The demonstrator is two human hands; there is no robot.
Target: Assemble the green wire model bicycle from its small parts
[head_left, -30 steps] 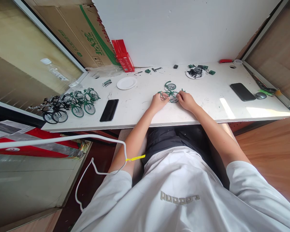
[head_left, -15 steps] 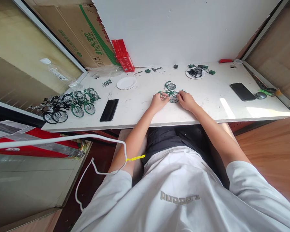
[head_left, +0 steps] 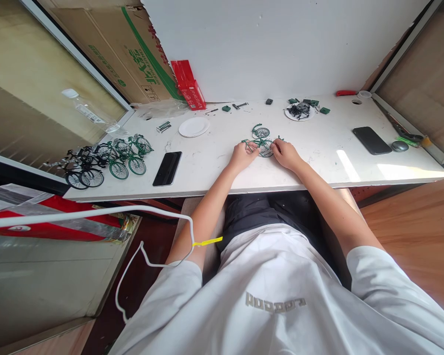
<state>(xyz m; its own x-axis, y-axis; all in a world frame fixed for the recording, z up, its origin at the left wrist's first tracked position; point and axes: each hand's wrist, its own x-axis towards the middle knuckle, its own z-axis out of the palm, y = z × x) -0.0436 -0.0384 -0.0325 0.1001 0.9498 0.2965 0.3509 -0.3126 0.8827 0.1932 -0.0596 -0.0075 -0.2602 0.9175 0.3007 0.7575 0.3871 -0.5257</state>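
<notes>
Close to the table's front edge, my left hand (head_left: 244, 156) and my right hand (head_left: 284, 154) pinch a small green model bicycle (head_left: 265, 149) between them. My left fingers are closed around the left end of its green frame, and the right fingertips grip the other side by the wheel. Just behind it lies a loose spoked wheel (head_left: 262, 132) with a curved green part (head_left: 256, 126) against it. The small parts under my fingertips are hidden.
Several model bicycles (head_left: 128, 155) stand on the left, beside a black phone (head_left: 167, 168). A white plate (head_left: 194, 127) lies behind. Black parts fill another plate (head_left: 289, 114). On the right are a second phone (head_left: 371, 140) and pliers (head_left: 403, 129). A white cable (head_left: 133, 209) hangs front left.
</notes>
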